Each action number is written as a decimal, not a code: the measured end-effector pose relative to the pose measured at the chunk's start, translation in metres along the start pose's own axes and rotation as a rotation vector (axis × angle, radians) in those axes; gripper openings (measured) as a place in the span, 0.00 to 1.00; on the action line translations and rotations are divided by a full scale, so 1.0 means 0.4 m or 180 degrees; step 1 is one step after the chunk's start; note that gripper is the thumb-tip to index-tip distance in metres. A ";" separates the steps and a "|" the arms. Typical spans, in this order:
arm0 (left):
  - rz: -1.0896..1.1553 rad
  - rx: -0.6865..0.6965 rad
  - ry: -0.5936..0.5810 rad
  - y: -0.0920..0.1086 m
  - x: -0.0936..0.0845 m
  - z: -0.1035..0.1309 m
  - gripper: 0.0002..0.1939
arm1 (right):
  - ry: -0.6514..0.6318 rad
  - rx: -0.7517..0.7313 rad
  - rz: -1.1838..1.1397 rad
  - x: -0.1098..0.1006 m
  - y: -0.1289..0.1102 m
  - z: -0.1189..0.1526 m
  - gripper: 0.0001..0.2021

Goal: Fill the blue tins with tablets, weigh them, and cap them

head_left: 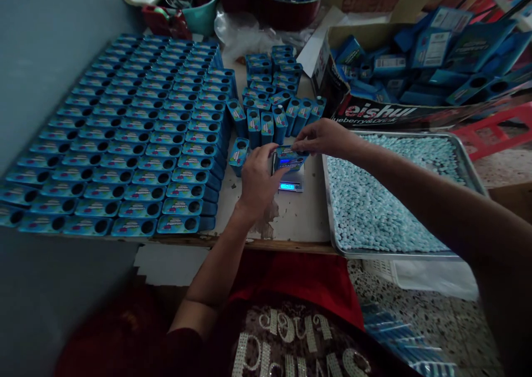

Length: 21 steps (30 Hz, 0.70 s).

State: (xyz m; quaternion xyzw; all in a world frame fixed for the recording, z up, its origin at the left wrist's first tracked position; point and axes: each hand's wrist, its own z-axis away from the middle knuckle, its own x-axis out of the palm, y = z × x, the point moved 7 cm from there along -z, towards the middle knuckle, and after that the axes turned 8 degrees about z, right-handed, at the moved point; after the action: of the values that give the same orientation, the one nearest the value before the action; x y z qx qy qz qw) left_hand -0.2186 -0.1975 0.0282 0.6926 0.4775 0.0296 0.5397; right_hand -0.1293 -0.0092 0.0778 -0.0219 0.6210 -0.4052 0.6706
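Note:
A small blue container [290, 159] is at the middle of the table, over a small digital scale [297, 187] with a lit blue display. My left hand [258, 178] curves round the container's left side, thumb near its front and fingertips at its top edge, closed on it. At the container's top right, my right hand [322, 137] has its fingers pinched together; what lies between them, if anything, is hidden. Close behind stand several more blue containers [267, 126], and one container [239, 154] is left of my left hand.
Tight rows of blue containers with round holes [137, 163] fill the table's left side. On the right lies a metal tray [332, 210] of pale blue candy-like pieces. Behind it stands a carton [374, 111] of blue containers. A dark red bowl [291, 16] holds blue-and-white caps.

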 end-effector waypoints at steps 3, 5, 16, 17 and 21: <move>-0.0329 0.0058 0.0036 -0.018 0.058 -0.027 0.34 | 0.0510 -0.0121 -0.0198 -0.038 -0.003 -0.001 0.23; -0.0473 0.0131 -0.0144 -0.017 0.109 -0.052 0.36 | 0.0774 -0.0291 -0.0305 -0.070 -0.042 -0.001 0.22; -0.0804 0.0175 -0.1077 0.204 -0.082 0.100 0.16 | -0.0400 -0.1829 0.3115 0.180 -0.413 -0.103 0.24; -0.0817 0.0127 -0.1038 0.208 -0.127 0.121 0.15 | -0.0444 -0.1912 0.3264 0.208 -0.412 -0.121 0.21; -0.0788 0.0115 -0.0665 0.192 -0.277 0.155 0.13 | -0.0256 -0.1743 0.3078 0.206 -0.345 -0.172 0.19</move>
State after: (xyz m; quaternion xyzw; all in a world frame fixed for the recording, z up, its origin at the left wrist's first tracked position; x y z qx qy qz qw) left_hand -0.1960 -0.3160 0.1145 0.6373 0.5011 -0.1178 0.5735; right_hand -0.2674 -0.1161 0.0685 0.0766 0.6169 0.1260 0.7731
